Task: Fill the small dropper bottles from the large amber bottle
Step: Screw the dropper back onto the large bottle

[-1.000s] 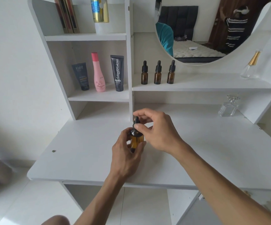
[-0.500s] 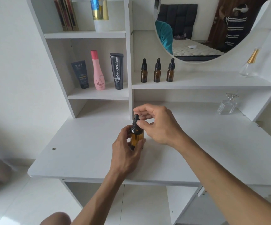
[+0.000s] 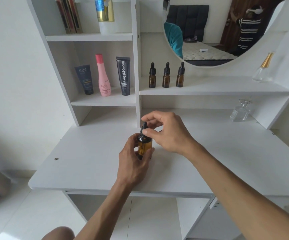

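The large amber bottle (image 3: 145, 146) stands upright on the white desk top (image 3: 226, 161), near its middle. My left hand (image 3: 133, 163) grips the bottle's body from the near side. My right hand (image 3: 168, 132) pinches its black dropper cap (image 3: 144, 130) from the right, thumb and fingers around the collar and bulb. Three small amber dropper bottles (image 3: 166, 76) stand in a row on the shelf below the mirror, each with a black dropper cap on.
A vertical divider panel (image 3: 138, 84) rises just behind the held bottle. Tubes and a pink bottle (image 3: 103, 75) stand on the left shelf. Two clear glass perfume bottles (image 3: 240, 111) stand at the right. A round mirror (image 3: 218, 32) hangs above.
My right hand's fingers have shifted around the dropper cap, as if turning it. The bottle and my left hand have stayed in place; the view has tilted slightly.
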`<state>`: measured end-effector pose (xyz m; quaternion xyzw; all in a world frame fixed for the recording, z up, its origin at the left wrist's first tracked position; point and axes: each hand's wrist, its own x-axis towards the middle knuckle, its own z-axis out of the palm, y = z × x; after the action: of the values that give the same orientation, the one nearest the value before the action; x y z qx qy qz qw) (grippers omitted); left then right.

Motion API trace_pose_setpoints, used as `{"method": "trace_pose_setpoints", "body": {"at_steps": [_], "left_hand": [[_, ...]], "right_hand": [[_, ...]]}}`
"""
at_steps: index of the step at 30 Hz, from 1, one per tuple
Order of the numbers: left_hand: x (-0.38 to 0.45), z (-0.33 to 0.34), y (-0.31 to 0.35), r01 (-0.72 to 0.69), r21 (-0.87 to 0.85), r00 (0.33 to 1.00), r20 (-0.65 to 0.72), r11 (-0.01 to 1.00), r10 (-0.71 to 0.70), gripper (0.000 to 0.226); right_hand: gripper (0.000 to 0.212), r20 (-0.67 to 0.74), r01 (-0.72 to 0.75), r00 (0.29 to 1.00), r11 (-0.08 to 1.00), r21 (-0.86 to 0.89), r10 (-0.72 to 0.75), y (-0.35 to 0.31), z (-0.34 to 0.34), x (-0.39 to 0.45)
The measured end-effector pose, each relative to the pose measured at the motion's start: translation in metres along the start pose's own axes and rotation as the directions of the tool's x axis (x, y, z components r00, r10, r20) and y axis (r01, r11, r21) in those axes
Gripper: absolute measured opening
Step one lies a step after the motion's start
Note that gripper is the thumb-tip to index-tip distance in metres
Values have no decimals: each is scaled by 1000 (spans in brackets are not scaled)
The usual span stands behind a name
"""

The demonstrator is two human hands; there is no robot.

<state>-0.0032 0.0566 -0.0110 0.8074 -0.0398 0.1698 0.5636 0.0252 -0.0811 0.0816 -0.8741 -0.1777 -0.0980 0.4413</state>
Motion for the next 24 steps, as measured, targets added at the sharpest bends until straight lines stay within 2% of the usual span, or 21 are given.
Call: {"method": "trace_pose_setpoints", "body": {"at_steps": [6,11,24], "left_hand": [[0,0,0,-6,10,1000,-9,1000,6,46],[-1,0,1,12,5,1000,-3,1000,-12,47],[0,0,1,2,-17,1000,0,1000,-2,46]], "right_hand": [[30,22,4,1000,1000,11,-5,2,0,1],[31,-18,1,1000,1000,8,-1,2,1,1],[30,30,1,1000,1000,16,-1,2,-1,1]]}}
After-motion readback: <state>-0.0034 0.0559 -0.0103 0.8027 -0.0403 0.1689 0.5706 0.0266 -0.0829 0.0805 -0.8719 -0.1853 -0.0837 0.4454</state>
